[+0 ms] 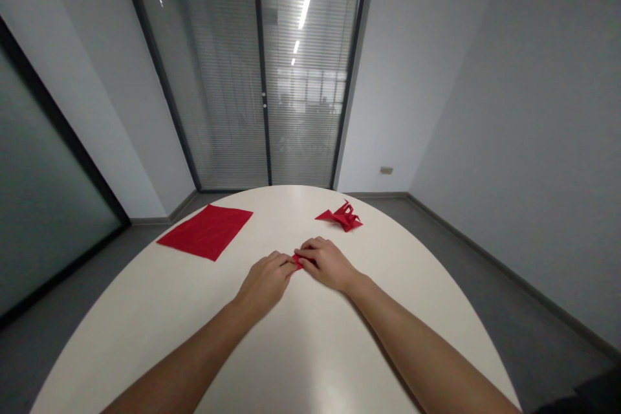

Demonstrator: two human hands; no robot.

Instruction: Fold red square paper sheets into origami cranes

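Observation:
Both my hands rest together on the round white table (145, 310). My left hand (266, 281) and my right hand (326, 262) meet fingertip to fingertip, fingers curled down and pressed on a small folded piece of red paper (297, 261). Only a sliver of that paper shows between the fingers; the rest is hidden under the hands. A folded red paper figure (342, 216) with upright points stands beyond my right hand, apart from it.
A flat sheet of red paper (206, 230) lies at the far left of the table. Beyond the table's far edge are glass doors with blinds (262, 77), grey floor and plain walls.

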